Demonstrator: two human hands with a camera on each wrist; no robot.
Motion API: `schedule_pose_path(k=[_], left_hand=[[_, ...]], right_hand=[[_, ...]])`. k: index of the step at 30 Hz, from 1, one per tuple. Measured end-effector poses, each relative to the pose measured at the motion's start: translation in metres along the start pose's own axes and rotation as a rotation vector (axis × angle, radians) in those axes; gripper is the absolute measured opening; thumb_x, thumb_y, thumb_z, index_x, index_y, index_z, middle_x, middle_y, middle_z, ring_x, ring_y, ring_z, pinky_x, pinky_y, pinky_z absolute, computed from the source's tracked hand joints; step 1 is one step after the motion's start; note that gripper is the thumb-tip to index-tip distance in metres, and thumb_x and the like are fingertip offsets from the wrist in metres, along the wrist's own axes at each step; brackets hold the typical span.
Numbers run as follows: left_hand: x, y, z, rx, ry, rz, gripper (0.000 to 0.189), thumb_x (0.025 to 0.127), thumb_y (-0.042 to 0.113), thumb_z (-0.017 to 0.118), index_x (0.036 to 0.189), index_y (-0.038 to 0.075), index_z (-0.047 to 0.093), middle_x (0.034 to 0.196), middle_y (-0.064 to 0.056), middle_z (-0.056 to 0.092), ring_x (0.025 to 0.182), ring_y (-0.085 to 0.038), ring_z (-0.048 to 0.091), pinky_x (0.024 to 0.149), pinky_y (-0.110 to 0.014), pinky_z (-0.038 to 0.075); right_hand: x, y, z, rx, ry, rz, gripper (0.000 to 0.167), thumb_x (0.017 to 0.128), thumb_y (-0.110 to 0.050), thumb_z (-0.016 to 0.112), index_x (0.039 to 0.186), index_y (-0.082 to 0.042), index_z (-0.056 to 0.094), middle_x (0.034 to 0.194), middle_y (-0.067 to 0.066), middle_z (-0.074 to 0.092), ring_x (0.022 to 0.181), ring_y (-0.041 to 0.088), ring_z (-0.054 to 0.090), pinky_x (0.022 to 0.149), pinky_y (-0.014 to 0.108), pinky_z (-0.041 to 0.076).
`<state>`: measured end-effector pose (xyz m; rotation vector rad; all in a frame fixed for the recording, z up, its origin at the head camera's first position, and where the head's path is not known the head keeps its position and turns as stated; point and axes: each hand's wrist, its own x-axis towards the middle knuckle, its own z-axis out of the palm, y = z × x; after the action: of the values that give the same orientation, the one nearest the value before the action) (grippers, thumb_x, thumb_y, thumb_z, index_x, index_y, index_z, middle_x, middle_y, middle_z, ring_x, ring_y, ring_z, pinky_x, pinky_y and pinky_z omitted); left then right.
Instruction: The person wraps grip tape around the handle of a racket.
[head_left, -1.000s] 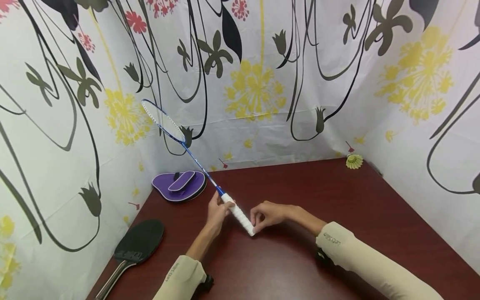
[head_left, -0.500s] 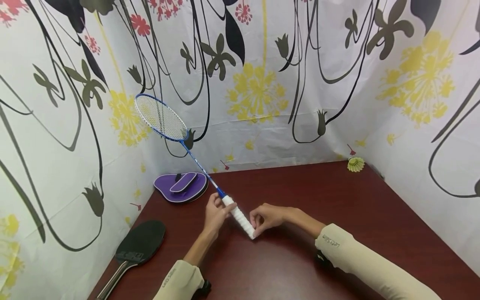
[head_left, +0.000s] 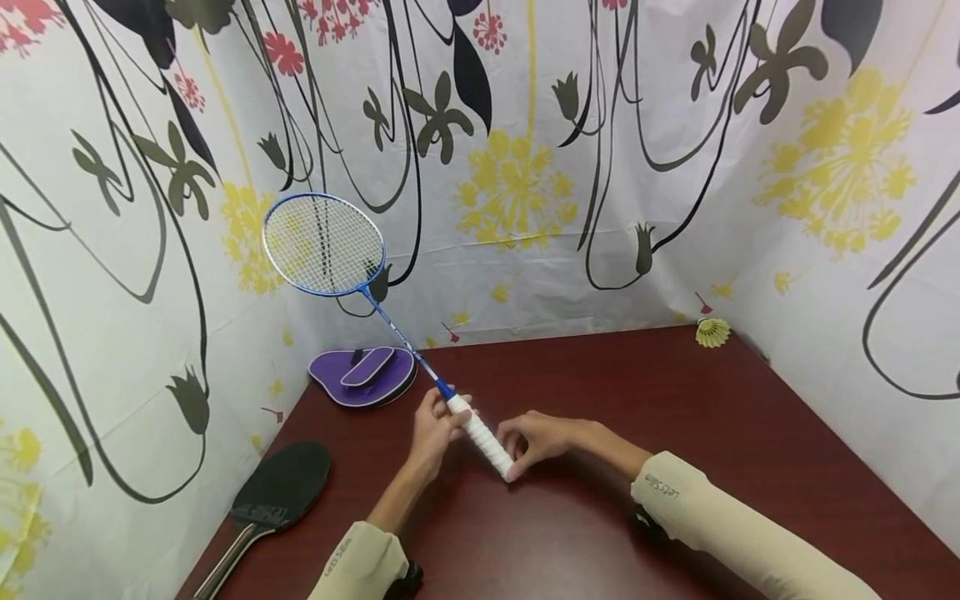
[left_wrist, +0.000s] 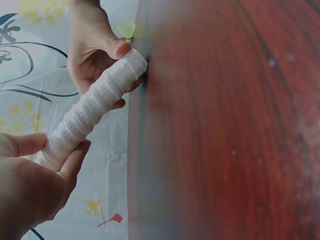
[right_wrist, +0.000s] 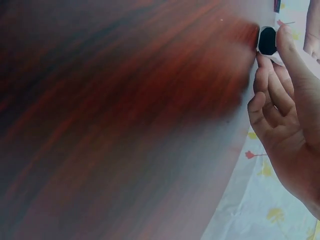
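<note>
A blue badminton racket (head_left: 405,337) slants up to the left, its strung head (head_left: 324,243) turned face toward the head camera. Thumb and fingers of my left hand (head_left: 433,429) grip the upper part of the white wrapped handle (left_wrist: 95,107), near the blue cone. At the lower end, my right hand (head_left: 542,437) pinches the handle between thumb and fingers. The right wrist view shows the dark butt cap (right_wrist: 268,41) beside the right thumb. Spiral ridges and small holes mark the white grip tape in the left wrist view.
On the reddish-brown table (head_left: 600,533), a black table tennis bat (head_left: 281,485) lies at the left edge. Behind it is a purple bat case (head_left: 363,377). A yellow shuttlecock (head_left: 712,332) sits at the far right corner. Patterned cloth (head_left: 517,100) hangs around the table.
The racket has rolled about its shaft, its head going from nearly edge-on to showing its full strung face. Both hands keep their places on the handle. The head view has shifted slightly.
</note>
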<state>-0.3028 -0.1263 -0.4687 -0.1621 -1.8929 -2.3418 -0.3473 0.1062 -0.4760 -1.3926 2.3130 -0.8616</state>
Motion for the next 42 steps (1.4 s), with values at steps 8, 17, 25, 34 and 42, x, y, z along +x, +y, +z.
schedule_pose_path(k=[8, 17, 25, 34, 42], left_hand=[[0.002, 0.002, 0.0, 0.015, -0.029, 0.016, 0.053, 0.088, -0.013, 0.065, 0.137, -0.003, 0.047, 0.121, -0.025, 0.069, 0.109, -0.048, 0.069, 0.087, -0.051, 0.061], [0.001, 0.002, -0.001, -0.018, -0.05, -0.02, 0.061, 0.091, -0.011, 0.063, 0.148, 0.0, 0.045, 0.135, -0.032, 0.061, 0.118, -0.051, 0.064, 0.093, -0.052, 0.058], [0.001, -0.001, -0.01, -0.072, -0.09, -0.067, 0.061, 0.099, -0.003, 0.059, 0.156, 0.006, 0.04, 0.141, -0.026, 0.06, 0.126, -0.05, 0.059, 0.097, -0.049, 0.057], [0.002, 0.005, -0.015, -0.07, -0.11, -0.009, 0.065, 0.096, -0.008, 0.064, 0.156, 0.006, 0.042, 0.137, -0.026, 0.063, 0.116, -0.039, 0.068, 0.092, -0.044, 0.06], [0.016, 0.03, -0.029, 0.022, -0.127, 0.02, 0.065, 0.096, -0.009, 0.064, 0.156, 0.007, 0.045, 0.141, -0.036, 0.054, 0.107, -0.025, 0.072, 0.092, -0.047, 0.059]], right_hand=[[0.001, 0.0, 0.0, -0.042, -0.011, -0.056, 0.034, 0.086, -0.027, 0.087, 0.106, -0.016, 0.062, 0.084, -0.012, 0.069, 0.075, 0.0, 0.063, 0.068, 0.019, 0.053], [0.001, 0.002, 0.001, -0.037, -0.01, -0.06, 0.033, 0.086, -0.027, 0.087, 0.104, -0.016, 0.062, 0.084, -0.011, 0.07, 0.076, 0.0, 0.064, 0.068, 0.019, 0.054], [0.002, 0.005, 0.001, -0.024, 0.004, -0.029, 0.035, 0.084, -0.031, 0.089, 0.107, -0.018, 0.065, 0.086, -0.013, 0.071, 0.078, 0.002, 0.066, 0.07, 0.02, 0.054], [-0.005, -0.003, -0.011, -0.072, 0.005, -0.047, 0.032, 0.089, -0.029, 0.085, 0.113, -0.015, 0.068, 0.089, -0.012, 0.073, 0.082, 0.004, 0.069, 0.075, 0.023, 0.057], [-0.019, -0.013, -0.043, -0.113, 0.02, -0.001, 0.038, 0.094, -0.029, 0.08, 0.123, -0.008, 0.068, 0.094, -0.011, 0.075, 0.088, 0.013, 0.072, 0.078, 0.023, 0.058]])
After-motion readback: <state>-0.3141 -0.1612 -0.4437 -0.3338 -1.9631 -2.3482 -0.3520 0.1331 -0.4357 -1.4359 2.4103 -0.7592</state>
